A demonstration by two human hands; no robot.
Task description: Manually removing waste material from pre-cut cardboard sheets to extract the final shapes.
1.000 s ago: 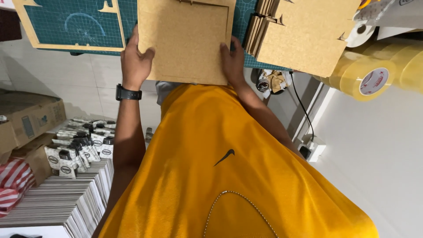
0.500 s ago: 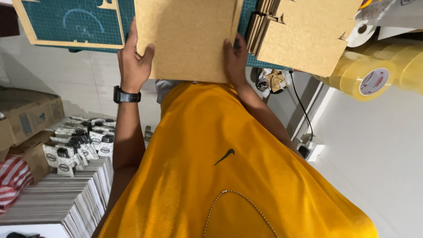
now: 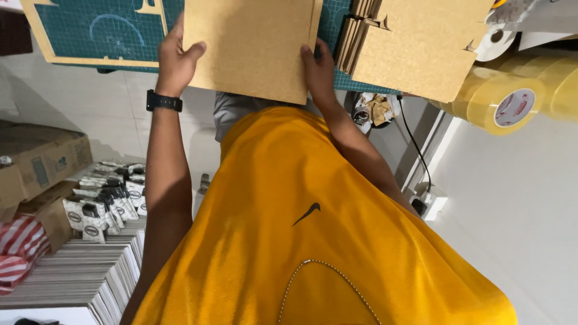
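Both hands are up on a flat brown cardboard sheet (image 3: 250, 48), 1 on each side edge. The left hand (image 3: 176, 60) clamps the left edge, thumb laid over the face, fingers hidden behind. The right hand (image 3: 319, 72) mirrors it on the right edge, thumb on the face near the lower corner, the other fingers out of sight (so how far they wrap I cannot tell). The sheet sits dead centre between the 2 hands, straight out ahead of the chest, neither hand nearer than the other. Its top runs off the frame, so which way its long axis lies is not clear; the near edge tips slightly down toward the right hand.

Underneath lies a green cutting mat (image 3: 102, 30) with a tan border, and the sheet overlaps it. Just to the right, touching or nearly so, stands a stack of folded cardboard pieces (image 3: 415, 45). Further right lie rolls of clear packing tape (image 3: 512, 99) on a white surface. A black watch (image 3: 164, 101) rides the left wrist. Down at floor level on the left: a brown carton (image 3: 42, 165), small black-and-white packets (image 3: 108, 198) and stacked printed sheets (image 3: 78, 277). A black cable (image 3: 412, 150) drops to a white socket strip.
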